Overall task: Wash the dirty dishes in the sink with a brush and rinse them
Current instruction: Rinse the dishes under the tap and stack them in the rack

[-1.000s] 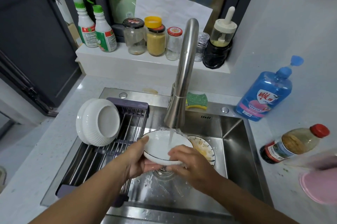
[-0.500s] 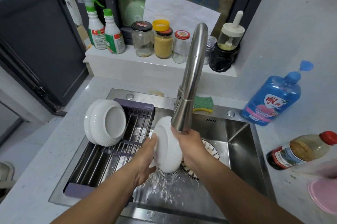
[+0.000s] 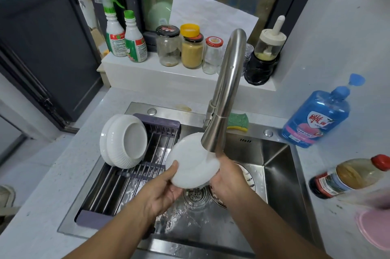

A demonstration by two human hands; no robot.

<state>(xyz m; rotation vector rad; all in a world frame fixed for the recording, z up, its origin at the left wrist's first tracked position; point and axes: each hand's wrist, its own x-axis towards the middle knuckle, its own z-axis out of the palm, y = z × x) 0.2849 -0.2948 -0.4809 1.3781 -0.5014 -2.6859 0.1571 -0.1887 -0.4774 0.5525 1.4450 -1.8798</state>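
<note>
A small white dish [image 3: 190, 166] is held tilted under the steel faucet [image 3: 225, 94], its underside facing me, with water running onto it. My left hand [image 3: 162, 191] grips its lower left rim and my right hand [image 3: 230, 180] holds its right side. Below my right hand a dirty patterned plate [image 3: 249, 176] lies on the bottom of the steel sink [image 3: 276, 174], mostly hidden. Two clean white ribbed bowls [image 3: 124, 142] lean on edge in the purple drying rack [image 3: 156, 125] over the sink's left half. No brush is in view.
A green sponge [image 3: 238, 120] lies behind the faucet. Blue dish soap [image 3: 314, 123] and a red-capped sauce bottle [image 3: 350, 176] stand on the right counter, a pink lid [image 3: 373, 229] at the right edge. Spray bottles [image 3: 124, 35] and jars [image 3: 190, 47] line the sill.
The dish went from level under the stream to turned up on edge, and now its underside faces me beneath the water. Both hands have kept hold of it.
</note>
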